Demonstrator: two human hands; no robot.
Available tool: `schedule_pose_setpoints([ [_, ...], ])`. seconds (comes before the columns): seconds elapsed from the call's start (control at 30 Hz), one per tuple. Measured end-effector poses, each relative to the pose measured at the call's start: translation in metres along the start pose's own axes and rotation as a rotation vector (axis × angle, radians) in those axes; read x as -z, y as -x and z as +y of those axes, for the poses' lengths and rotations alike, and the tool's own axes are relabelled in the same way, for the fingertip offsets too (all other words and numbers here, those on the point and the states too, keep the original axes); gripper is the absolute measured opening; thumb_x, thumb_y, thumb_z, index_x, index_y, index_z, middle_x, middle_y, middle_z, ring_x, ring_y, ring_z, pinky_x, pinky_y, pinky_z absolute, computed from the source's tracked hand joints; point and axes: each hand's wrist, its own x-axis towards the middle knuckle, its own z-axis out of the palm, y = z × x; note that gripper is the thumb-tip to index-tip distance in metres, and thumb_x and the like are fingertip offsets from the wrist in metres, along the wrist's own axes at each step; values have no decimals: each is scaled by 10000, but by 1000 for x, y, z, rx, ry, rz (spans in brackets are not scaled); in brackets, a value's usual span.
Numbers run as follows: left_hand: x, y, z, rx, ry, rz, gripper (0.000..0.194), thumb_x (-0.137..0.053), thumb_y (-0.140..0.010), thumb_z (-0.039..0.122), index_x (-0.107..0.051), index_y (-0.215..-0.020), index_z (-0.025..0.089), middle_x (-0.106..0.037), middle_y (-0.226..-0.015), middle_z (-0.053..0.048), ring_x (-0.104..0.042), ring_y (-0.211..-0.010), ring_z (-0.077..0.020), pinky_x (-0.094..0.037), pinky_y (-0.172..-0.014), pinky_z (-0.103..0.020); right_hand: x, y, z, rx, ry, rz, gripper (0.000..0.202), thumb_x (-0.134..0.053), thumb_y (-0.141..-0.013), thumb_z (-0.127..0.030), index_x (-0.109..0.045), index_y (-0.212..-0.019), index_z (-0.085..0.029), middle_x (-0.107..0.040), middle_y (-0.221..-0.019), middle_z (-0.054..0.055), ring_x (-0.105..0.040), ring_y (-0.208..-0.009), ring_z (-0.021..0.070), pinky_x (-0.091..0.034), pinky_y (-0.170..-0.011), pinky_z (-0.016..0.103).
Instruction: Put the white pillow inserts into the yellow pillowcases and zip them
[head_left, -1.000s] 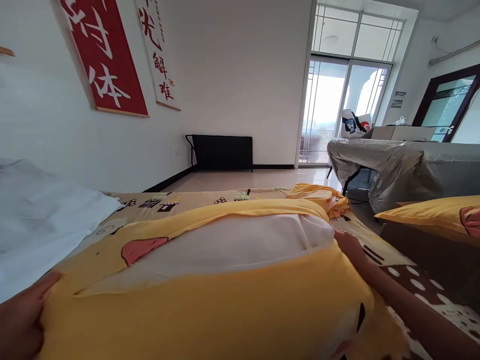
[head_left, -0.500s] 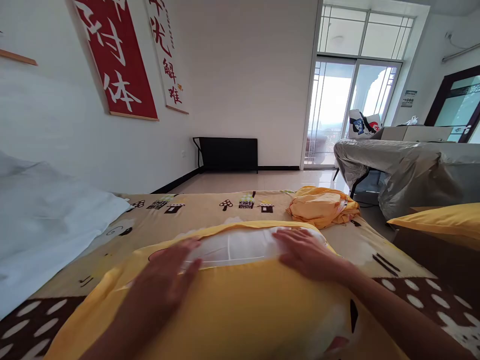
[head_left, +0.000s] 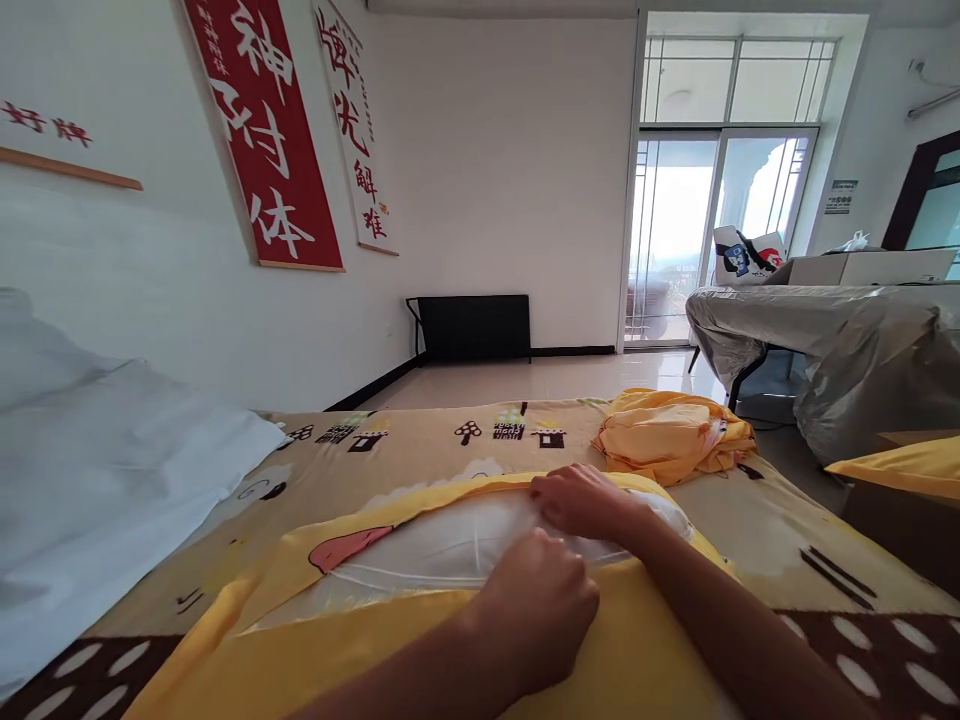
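Padding (head_left: 442,545), white and smooth, showed through the long opening of a yellow cover (head_left: 375,645) lying on the patterned sheet (head_left: 420,445). It looked light, soft and slightly slippery, best held by the cover's rim. The right hand (head_left: 585,502) was curled onto the far rim, pinching it; the left hand (head_left: 536,610) was clenched by the near rim, its fingertips hidden, so any grip was impossible to tell. The frame cut off the cover's near end.
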Motion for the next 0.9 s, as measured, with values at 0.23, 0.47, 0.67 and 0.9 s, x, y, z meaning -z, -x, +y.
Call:
schedule_pose_setpoints([
  [0.23,-18,-62,5,-116,65,50,237,-537,-776,315,-707,-743,153,-685,-686,-118,-640,-659,-268,-473,-642,-419,-41,22,40,-265,-151,247,168,-533,-779,-187,-626,-918,-202,-658,-879,36,-569,-845,177,-386,-755,260],
  [0.47,-62,-76,0,-138,201,432,152,-482,-806,273,-591,-776,172,-653,-776,-70,-589,-683,-227,-456,-609,-366,-38,35,81,-540,-74,155,371,-478,-705,-73,-639,-1005,-222,-664,-1044,52,-587,-942,208,-362,-798,298],
  [0.67,-58,-69,-2,-62,417,541,443,-446,-869,413,-474,-1234,162,-507,-1320,-116,-413,-1250,-268,-323,-1050,-401,-30,38,86,-699,-41,234,281,-473,-750,-104,-682,-872,-246,-722,-912,19,-620,-828,188,-340,-695,275],
  [0.9,-50,-75,-3,-20,417,335,614,-401,-844,579,-447,-1304,176,-666,-1019,-126,-612,-948,-266,-358,-967,-474,-28,41,96,-721,-85,359,238,-497,-736,-96,-667,-836,-230,-713,-851,11,-613,-789,170,-334,-651,245],
])
